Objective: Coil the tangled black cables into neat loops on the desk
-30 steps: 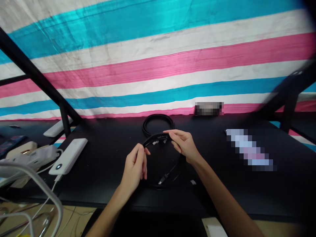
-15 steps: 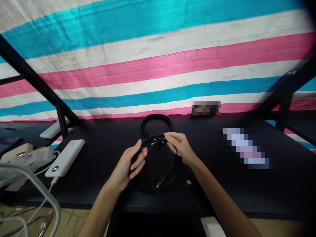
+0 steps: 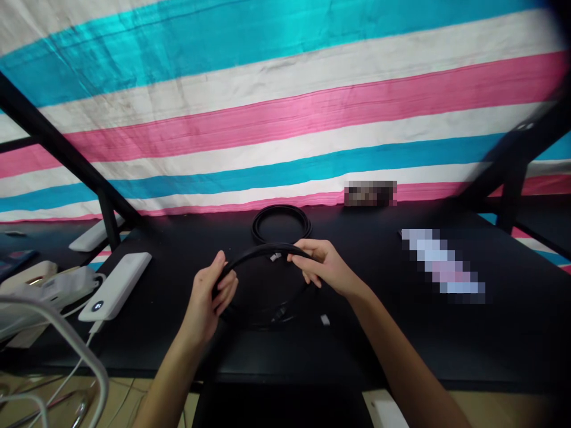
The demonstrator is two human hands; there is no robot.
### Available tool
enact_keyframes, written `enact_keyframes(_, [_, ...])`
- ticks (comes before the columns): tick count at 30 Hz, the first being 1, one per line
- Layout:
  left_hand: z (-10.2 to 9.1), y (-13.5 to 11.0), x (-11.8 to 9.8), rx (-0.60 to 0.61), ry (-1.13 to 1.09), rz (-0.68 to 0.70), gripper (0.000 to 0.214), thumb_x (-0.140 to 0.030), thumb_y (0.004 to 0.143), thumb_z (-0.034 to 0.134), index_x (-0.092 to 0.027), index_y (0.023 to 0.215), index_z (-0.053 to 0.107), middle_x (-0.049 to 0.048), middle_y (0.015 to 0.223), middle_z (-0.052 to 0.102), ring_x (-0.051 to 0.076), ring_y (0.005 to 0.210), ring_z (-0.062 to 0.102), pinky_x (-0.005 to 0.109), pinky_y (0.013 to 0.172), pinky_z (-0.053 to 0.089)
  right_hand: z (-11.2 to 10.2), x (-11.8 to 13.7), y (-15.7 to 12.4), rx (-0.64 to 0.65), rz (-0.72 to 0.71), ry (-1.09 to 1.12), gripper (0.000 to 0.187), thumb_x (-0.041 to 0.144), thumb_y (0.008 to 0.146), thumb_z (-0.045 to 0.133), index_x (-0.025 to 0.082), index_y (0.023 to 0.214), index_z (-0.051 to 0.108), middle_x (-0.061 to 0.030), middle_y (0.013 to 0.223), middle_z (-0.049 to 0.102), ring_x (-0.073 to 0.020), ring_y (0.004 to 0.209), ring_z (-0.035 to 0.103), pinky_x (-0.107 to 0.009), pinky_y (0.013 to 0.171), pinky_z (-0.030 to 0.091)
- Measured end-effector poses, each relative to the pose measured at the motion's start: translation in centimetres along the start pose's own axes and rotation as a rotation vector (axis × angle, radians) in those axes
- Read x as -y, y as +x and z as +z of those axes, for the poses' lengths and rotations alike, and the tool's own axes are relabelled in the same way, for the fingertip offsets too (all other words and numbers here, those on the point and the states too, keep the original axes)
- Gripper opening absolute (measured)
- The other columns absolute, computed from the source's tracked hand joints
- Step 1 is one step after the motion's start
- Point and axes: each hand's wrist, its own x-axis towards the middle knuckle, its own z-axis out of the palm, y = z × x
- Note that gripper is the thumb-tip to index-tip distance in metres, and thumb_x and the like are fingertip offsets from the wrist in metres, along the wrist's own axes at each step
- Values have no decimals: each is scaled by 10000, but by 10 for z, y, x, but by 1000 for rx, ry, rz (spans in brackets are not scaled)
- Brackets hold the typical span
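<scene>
A coiled black cable (image 3: 254,253) is held up between both hands above the black table. My left hand (image 3: 210,297) is wrapped round the coil's left side, thumb up. With thumb and fingers, my right hand (image 3: 319,263) grips its upper right part. A dark plug end (image 3: 279,314) hangs inside the lower part of the loop, blurred. Behind it, a second black cable coil (image 3: 282,208) lies on the table. Small white tags (image 3: 274,257) show between the two coils, and a small white piece (image 3: 325,320) appears below my right hand.
On the left lie a white power bank (image 3: 116,286) with a cord plugged in and a white power strip (image 3: 66,288). A blurred-out flat item (image 3: 441,261) is at right, a blurred-out dark object (image 3: 370,193) at the back. Black frame bars (image 3: 57,142) slope at both sides before striped sheeting (image 3: 285,119).
My left hand has moved left and slightly down, away from the right hand. The held coil is stretched wider between them. My right hand has stayed nearly in place.
</scene>
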Motion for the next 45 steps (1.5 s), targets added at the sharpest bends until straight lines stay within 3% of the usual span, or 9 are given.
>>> enact_keyframes(3, [-4, -3, -1, -50, 88, 80, 575, -593, 721, 655, -176, 448, 369, -90, 380, 255, 12, 327, 174, 144, 323, 237, 2, 3, -3, 56, 7, 40, 259, 397, 791, 665, 162, 733, 574, 80, 488, 461, -31, 332, 351, -176, 326, 217])
enact_keyframes(8, [-2, -8, 6, -100, 209, 86, 590, -620, 699, 655, -186, 458, 337, -81, 421, 250, 24, 363, 206, 162, 349, 271, 3, 0, -2, -9, -43, 136, 329, 411, 763, 695, 168, 643, 508, 91, 504, 359, -24, 397, 245, -193, 378, 143])
enact_keyframes(14, [3, -9, 8, -43, 251, 90, 567, -640, 700, 638, -174, 481, 401, -62, 447, 280, 38, 394, 238, 174, 362, 201, 2, -7, 1, 5, -75, 326, 435, 531, 826, 577, 167, 594, 525, 125, 417, 199, -26, 357, 98, -216, 368, 52])
enact_keyframes(20, [0, -11, 8, 55, 295, 140, 503, -567, 816, 563, -158, 529, 512, -78, 420, 230, 41, 400, 175, 194, 401, 159, 2, -4, 2, -52, -48, 301, 437, 510, 802, 620, 166, 549, 527, 115, 404, 211, -27, 363, 115, -220, 374, 50])
enact_keyframes(27, [0, -10, 21, 96, 365, 252, 521, -619, 846, 460, -160, 612, 532, -63, 424, 321, 60, 385, 290, 203, 411, 211, -1, -5, 3, -127, -49, 235, 459, 531, 767, 644, 168, 520, 511, 112, 388, 216, -26, 362, 125, -225, 379, 55])
enact_keyframes(34, [2, -5, 28, 135, 389, 248, 434, -592, 794, 569, -179, 674, 507, -63, 447, 403, 93, 398, 449, 204, 424, 337, -1, -8, 5, -190, -43, 288, 480, 518, 724, 684, 178, 466, 465, 108, 372, 243, -14, 342, 111, -214, 365, 60])
enact_keyframes(41, [9, -7, 35, 95, 259, 260, 544, -708, 742, 513, -183, 609, 466, -71, 394, 353, 81, 311, 404, 195, 342, 291, 0, -6, 6, -186, -1, 304, 492, 546, 681, 702, 188, 452, 454, 117, 339, 236, -12, 319, 97, -206, 342, 53])
enact_keyframes(45, [10, -11, 38, 72, 177, 224, 542, -674, 786, 500, -181, 567, 443, -82, 375, 308, 50, 279, 312, 177, 309, 223, 0, -7, 6, -179, 1, 309, 497, 539, 693, 702, 189, 456, 439, 123, 342, 208, -11, 319, 97, -197, 337, 60])
